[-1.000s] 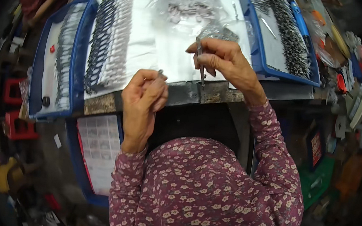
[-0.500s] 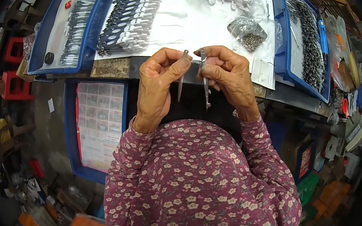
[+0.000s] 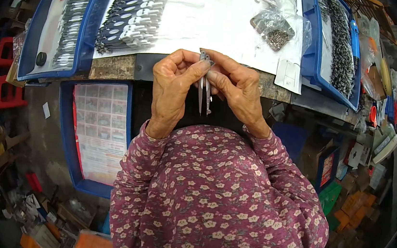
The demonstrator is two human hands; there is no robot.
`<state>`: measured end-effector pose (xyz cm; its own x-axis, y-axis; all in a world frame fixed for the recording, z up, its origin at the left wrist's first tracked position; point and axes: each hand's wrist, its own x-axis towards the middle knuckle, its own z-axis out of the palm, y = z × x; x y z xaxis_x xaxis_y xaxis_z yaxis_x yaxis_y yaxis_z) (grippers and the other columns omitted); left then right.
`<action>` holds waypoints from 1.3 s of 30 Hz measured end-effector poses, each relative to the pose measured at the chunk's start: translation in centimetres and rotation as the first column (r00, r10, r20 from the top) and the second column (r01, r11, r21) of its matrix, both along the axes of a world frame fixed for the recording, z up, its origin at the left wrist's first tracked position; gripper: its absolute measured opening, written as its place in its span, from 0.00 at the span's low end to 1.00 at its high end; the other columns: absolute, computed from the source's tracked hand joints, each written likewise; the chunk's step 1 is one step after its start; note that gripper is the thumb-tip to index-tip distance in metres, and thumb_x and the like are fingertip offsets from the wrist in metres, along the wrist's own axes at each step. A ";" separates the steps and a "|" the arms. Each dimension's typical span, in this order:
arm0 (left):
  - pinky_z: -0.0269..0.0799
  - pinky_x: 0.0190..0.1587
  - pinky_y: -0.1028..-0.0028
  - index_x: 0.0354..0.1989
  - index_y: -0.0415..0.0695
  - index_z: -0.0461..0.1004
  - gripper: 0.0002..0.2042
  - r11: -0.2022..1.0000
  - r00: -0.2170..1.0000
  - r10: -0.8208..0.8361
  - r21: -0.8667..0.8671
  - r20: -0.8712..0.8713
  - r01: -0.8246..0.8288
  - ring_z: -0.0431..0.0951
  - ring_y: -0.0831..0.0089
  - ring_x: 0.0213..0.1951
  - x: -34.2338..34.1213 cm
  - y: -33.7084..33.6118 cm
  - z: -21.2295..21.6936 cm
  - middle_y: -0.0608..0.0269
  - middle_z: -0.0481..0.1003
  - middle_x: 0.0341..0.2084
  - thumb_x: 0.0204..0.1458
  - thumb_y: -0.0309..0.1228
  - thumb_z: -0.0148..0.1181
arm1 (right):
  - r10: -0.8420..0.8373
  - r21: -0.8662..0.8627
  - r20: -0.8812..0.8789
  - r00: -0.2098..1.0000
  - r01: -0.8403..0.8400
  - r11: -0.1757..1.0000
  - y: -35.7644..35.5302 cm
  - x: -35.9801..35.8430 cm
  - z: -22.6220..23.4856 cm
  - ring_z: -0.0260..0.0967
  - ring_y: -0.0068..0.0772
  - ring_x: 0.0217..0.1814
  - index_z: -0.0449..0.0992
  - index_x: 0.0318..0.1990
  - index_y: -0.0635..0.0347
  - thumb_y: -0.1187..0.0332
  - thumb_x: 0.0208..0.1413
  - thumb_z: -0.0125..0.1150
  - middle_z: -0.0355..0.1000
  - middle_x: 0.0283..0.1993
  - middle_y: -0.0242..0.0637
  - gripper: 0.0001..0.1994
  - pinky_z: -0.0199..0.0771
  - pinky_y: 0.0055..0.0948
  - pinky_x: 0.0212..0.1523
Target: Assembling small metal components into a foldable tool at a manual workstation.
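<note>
At the centre of the frame, the left hand (image 3: 174, 82) pinches a slim grey strip (image 3: 200, 96) between thumb and fingers, and the right hand (image 3: 241, 92) grips a knobbed strip (image 3: 208, 100) just beside it, the free ends pointing toward the lower edge. Whether the strips touch behind the fingertips cannot be told. Bringing them together well probably calls for light, steady thumbs and level upper ends; squeezing hard could skew them.
</note>
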<state>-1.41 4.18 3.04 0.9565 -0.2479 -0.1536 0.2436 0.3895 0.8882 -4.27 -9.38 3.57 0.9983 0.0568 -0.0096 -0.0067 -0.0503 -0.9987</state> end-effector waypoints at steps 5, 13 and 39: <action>0.61 0.24 0.86 0.29 0.35 0.70 0.06 0.999 1.000 -0.004 0.033 -0.011 0.004 0.68 0.85 0.20 0.1 -0.2 -0.3 0.67 0.71 0.19 0.46 0.26 0.58 | -0.006 -0.063 -0.003 1.000 0.006 0.998 0.2 -0.3 0.1 0.57 0.11 0.20 0.64 0.55 0.65 0.72 0.54 0.53 0.63 0.21 0.24 0.20 0.54 0.11 0.17; 0.61 0.23 0.86 0.28 0.36 0.71 0.06 0.998 0.998 0.008 -0.060 -0.060 -0.012 0.65 0.85 0.19 0.3 -0.4 -0.9 0.67 0.70 0.18 0.47 0.27 0.58 | 0.023 0.004 -0.020 1.000 -0.023 1.000 -0.1 -0.5 -0.4 0.57 0.12 0.18 0.61 0.55 0.69 0.73 0.53 0.53 0.62 0.18 0.26 0.21 0.57 0.13 0.18; 0.61 0.20 0.86 0.28 0.37 0.69 0.06 0.998 0.998 -0.056 -0.016 -0.019 0.056 0.66 0.85 0.18 -0.1 0.0 -1.4 0.67 0.70 0.18 0.47 0.26 0.58 | 0.015 -0.017 0.011 1.000 -0.015 1.000 0.2 -1.0 -0.6 0.56 0.11 0.16 0.60 0.56 0.67 0.70 0.55 0.53 0.64 0.19 0.26 0.22 0.52 0.12 0.15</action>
<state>-1.52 4.20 1.61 0.9379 -0.3036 -0.1676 0.2825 0.3883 0.8772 -5.29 -9.15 2.95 0.9974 0.0715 0.0003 0.0051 -0.0669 -0.9977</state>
